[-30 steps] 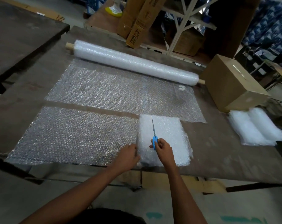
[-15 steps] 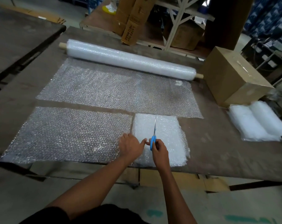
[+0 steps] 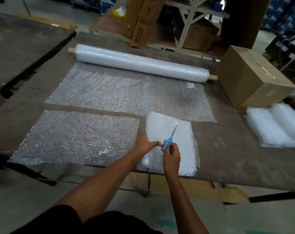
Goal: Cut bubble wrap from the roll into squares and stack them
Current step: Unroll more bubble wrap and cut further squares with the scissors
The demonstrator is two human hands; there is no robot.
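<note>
Left hand (image 3: 144,145) slid right onto stack (image 3: 170,142), lower centre, fingers flat | right hand (image 3: 171,153) gripped scissors (image 3: 169,141), now tilted right | roll (image 3: 140,62) upper centre | sheet (image 3: 75,137) uncut, squaring stack.

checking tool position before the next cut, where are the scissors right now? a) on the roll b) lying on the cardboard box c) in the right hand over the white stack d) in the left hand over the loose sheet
c: the right hand holds the blue-handled scissors, blades pointing away over the white stack.
</note>
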